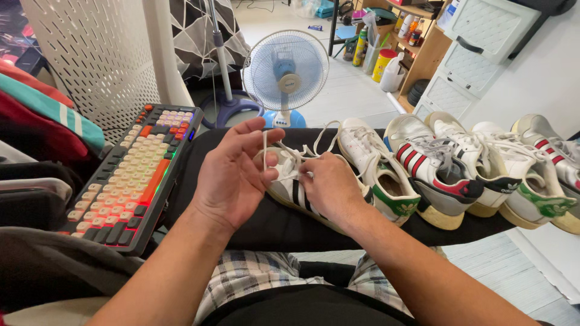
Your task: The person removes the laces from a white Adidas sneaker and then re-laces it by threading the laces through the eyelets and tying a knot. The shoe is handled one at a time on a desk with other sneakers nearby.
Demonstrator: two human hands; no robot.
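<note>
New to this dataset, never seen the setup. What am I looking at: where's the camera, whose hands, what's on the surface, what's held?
There is no machine here: one camera sits on a person's head and looks down at their own two bare hands. The left hand is raised, palm toward the camera, with a white shoelace looped around its fingers. The right hand rests on a white sneaker with black stripes and pinches the same lace.

That shoe lies on a long black padded surface across the person's lap. Further right on it stands a row of more white sneakers: one with green trim, one with red stripes, and others. On the left lies a backlit keyboard with cream and orange keys. Behind stands a blue floor fan.
</note>
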